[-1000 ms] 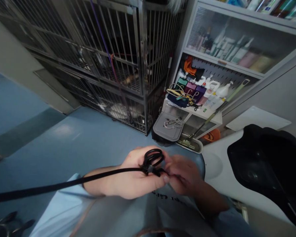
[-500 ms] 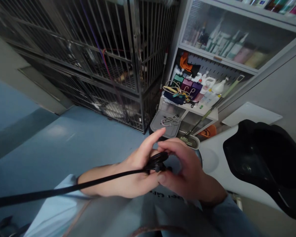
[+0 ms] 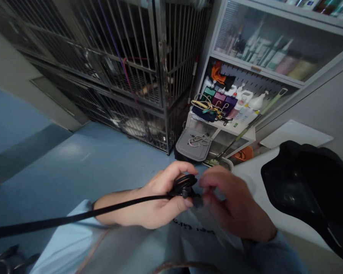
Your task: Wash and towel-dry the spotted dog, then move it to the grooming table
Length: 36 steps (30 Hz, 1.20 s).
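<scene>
My left hand [image 3: 160, 201] is closed around a black strap [image 3: 125, 206], its thumb below and its forefinger curled above. A small coil of thin black cord [image 3: 185, 180] sticks out of that grip, with a dark knob-like fitting at its lower side. The flat strap runs from the hand past my wrist to the left edge. Just right of the coil is my right hand [image 3: 231, 203], blurred, with bent fingers and a gap between forefinger and thumb. Nothing shows in that gap. The strap's far end is out of view.
Metal cages [image 3: 131, 76] with animals inside stand ahead on the blue floor [image 3: 114, 160]. Bottles, looped leads and a long-handled tool crowd the white cabinet [image 3: 247, 133]. A grey-lidded bin [image 3: 193, 152] stands below it. At right, a black basin [image 3: 305, 190] borders a white surface.
My right hand has drawn away from the coil to the right and slightly down. My left forefinger has curled down over the coil. The camera view has shifted slightly.
</scene>
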Each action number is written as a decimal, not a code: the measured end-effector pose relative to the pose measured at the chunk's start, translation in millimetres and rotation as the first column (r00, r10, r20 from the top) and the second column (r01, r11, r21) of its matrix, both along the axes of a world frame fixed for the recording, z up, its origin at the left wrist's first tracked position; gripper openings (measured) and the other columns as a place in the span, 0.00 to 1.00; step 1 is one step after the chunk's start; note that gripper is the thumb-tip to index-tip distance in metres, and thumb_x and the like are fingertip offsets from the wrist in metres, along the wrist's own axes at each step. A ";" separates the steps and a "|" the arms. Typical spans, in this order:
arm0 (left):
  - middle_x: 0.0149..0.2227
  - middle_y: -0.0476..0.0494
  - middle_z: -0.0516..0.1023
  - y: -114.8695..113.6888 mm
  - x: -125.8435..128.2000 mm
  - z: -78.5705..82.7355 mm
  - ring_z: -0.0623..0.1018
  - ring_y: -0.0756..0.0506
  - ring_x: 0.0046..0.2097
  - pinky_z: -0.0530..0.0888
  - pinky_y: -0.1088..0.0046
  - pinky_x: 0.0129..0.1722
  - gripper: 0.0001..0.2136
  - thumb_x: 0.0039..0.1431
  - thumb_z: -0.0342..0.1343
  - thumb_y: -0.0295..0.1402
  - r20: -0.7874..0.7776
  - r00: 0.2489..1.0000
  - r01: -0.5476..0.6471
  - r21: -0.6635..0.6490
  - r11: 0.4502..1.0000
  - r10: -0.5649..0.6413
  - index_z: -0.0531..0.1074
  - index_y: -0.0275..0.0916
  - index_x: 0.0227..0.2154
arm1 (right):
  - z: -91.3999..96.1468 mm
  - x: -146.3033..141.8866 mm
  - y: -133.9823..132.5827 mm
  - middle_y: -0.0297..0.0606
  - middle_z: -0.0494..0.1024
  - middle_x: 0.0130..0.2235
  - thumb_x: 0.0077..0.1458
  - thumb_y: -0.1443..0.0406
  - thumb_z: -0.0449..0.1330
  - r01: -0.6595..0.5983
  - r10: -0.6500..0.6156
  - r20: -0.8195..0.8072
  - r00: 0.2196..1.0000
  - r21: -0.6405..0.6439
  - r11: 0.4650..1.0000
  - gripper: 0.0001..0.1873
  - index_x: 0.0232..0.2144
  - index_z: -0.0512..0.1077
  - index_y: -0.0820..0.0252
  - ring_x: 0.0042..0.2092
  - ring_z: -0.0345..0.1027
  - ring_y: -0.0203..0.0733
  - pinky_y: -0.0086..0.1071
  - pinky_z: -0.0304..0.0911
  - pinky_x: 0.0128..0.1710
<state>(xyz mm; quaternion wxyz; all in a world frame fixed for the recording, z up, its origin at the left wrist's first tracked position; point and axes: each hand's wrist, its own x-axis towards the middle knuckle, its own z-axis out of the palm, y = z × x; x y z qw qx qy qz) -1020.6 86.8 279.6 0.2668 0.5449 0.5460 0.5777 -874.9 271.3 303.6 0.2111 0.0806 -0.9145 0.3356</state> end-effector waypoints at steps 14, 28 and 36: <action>0.33 0.55 0.72 8.9 5.0 -8.9 0.73 0.52 0.29 0.72 0.76 0.31 0.43 0.64 0.59 0.24 -0.131 0.991 -0.005 0.081 0.997 0.016 0.39 0.44 0.75 | -7.0 -17.7 -16.1 0.35 0.81 0.38 0.65 0.63 0.64 0.011 -0.005 -0.306 0.952 0.016 1.000 0.05 0.43 0.73 0.52 0.37 0.78 0.38 0.30 0.76 0.38; 0.35 0.51 0.79 -5.0 1.1 9.4 0.78 0.49 0.31 0.75 0.76 0.31 0.30 0.66 0.60 0.34 -0.192 0.980 -0.095 -0.237 0.967 0.049 0.58 0.42 0.68 | -9.5 -14.9 -19.8 0.34 0.81 0.37 0.63 0.64 0.66 -0.065 0.034 -0.168 0.985 -0.180 0.981 0.09 0.45 0.75 0.47 0.37 0.79 0.42 0.34 0.76 0.36; 0.37 0.52 0.77 -1.6 -1.0 2.1 0.79 0.49 0.34 0.75 0.76 0.34 0.35 0.63 0.59 0.30 -0.199 0.980 -0.064 -0.214 0.975 0.021 0.51 0.43 0.71 | -22.5 -20.1 -29.0 0.32 0.76 0.32 0.63 0.63 0.67 0.041 -0.062 -0.274 0.960 -0.082 0.996 0.05 0.39 0.75 0.49 0.33 0.74 0.40 0.36 0.73 0.35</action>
